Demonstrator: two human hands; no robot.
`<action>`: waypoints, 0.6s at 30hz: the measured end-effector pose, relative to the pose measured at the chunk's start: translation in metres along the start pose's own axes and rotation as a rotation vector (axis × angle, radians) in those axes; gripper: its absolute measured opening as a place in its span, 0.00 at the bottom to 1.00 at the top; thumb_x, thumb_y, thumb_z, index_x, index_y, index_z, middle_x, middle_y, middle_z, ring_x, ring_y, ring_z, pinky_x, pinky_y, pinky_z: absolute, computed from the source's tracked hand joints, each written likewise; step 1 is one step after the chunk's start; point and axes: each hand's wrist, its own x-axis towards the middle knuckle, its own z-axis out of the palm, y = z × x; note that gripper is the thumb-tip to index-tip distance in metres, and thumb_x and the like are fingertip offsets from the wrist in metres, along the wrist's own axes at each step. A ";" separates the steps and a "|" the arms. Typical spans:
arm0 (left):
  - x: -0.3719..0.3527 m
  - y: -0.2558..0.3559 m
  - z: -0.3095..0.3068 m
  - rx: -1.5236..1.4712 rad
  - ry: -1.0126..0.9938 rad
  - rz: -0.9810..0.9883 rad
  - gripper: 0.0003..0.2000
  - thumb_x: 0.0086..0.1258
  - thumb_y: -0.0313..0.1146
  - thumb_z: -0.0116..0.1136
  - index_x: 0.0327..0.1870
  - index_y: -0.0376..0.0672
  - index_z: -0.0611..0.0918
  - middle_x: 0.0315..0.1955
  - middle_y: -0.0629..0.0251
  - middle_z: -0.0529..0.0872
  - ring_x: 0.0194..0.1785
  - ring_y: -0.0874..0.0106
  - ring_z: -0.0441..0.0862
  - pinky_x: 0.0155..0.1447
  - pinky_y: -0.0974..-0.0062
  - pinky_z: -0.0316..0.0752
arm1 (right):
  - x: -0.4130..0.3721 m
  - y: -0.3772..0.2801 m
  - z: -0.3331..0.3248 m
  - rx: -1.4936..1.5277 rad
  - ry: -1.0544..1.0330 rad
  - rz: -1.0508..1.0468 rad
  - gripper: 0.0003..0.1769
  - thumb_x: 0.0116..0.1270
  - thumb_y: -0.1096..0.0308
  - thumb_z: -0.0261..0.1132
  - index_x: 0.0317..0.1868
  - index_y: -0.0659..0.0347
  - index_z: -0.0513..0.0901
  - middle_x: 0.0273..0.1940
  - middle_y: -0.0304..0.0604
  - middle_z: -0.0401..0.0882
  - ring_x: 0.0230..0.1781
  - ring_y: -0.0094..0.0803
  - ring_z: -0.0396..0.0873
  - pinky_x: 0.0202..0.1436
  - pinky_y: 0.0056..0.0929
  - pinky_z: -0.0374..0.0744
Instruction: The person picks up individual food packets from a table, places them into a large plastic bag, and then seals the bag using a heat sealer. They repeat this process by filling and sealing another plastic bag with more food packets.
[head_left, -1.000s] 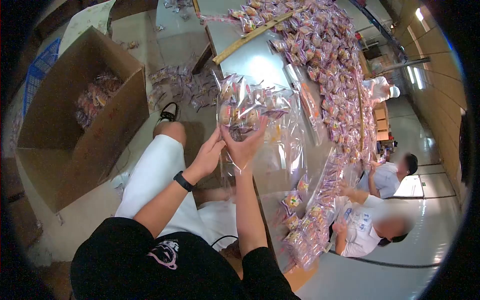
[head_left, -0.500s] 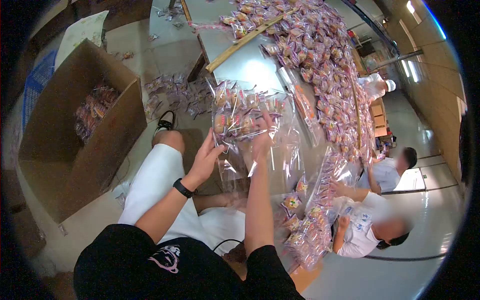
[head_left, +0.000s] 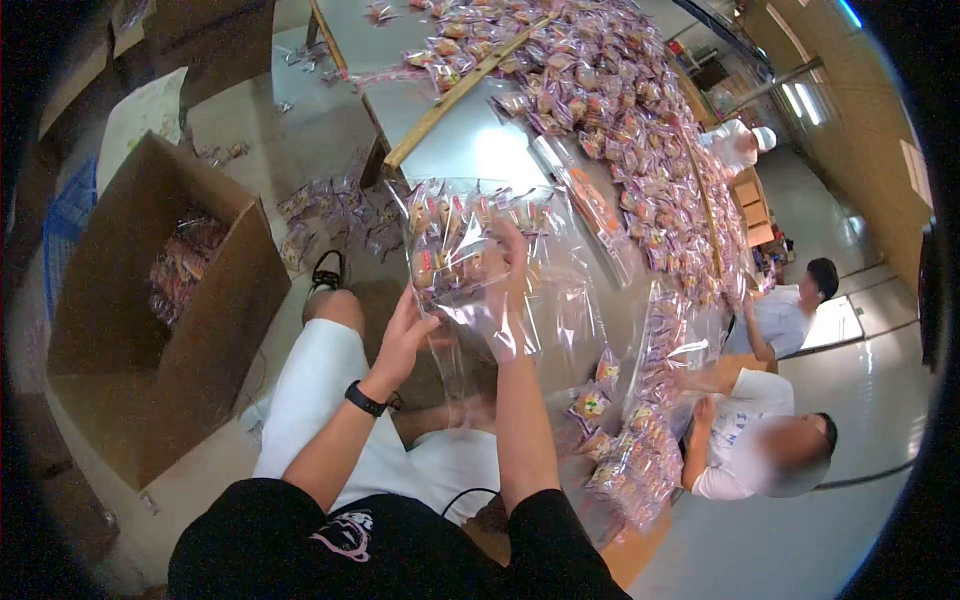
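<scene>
A large clear plastic bag (head_left: 465, 235) holds rows of small wrapped items in front of me. My left hand (head_left: 405, 338), with a black band on its wrist, grips the bag's lower left edge between thumb and fingers. Inside or behind the clear film, my right hand (head_left: 508, 290) reaches up to the rows; its fingers press against the wrapped items, partly veiled by glare. Loose folds of the bag hang down between my forearms.
An open cardboard box (head_left: 165, 370) with packets stands at the left. A large pile of wrapped packets (head_left: 620, 130) covers the table, where a wooden strip (head_left: 470, 85) lies. Several people (head_left: 750, 435) are at the right. Flat printed plastic bags (head_left: 590, 205) lie beyond my hands.
My view has shifted, so the box and table appear moved. Both hands still hold the bag, with my right fingers a little more bent over the rows.
</scene>
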 end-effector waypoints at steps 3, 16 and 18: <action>0.001 0.002 -0.001 -0.034 0.038 -0.007 0.37 0.75 0.29 0.53 0.84 0.49 0.52 0.72 0.61 0.71 0.68 0.65 0.76 0.59 0.56 0.85 | -0.014 0.011 -0.005 0.014 0.050 0.001 0.29 0.73 0.66 0.64 0.73 0.60 0.72 0.67 0.52 0.74 0.61 0.38 0.76 0.59 0.33 0.77; 0.002 -0.008 -0.004 0.024 0.039 0.001 0.35 0.75 0.30 0.53 0.82 0.49 0.54 0.72 0.63 0.71 0.70 0.65 0.74 0.59 0.55 0.85 | -0.022 0.019 -0.018 -0.073 0.066 -0.049 0.28 0.72 0.70 0.64 0.71 0.64 0.72 0.66 0.54 0.74 0.63 0.43 0.76 0.64 0.37 0.75; 0.002 -0.010 -0.006 0.010 0.055 -0.008 0.36 0.76 0.29 0.53 0.83 0.48 0.52 0.72 0.61 0.70 0.69 0.66 0.74 0.59 0.58 0.84 | -0.022 0.022 -0.020 -0.095 0.083 -0.058 0.28 0.72 0.70 0.64 0.71 0.65 0.72 0.65 0.55 0.74 0.63 0.44 0.76 0.65 0.37 0.74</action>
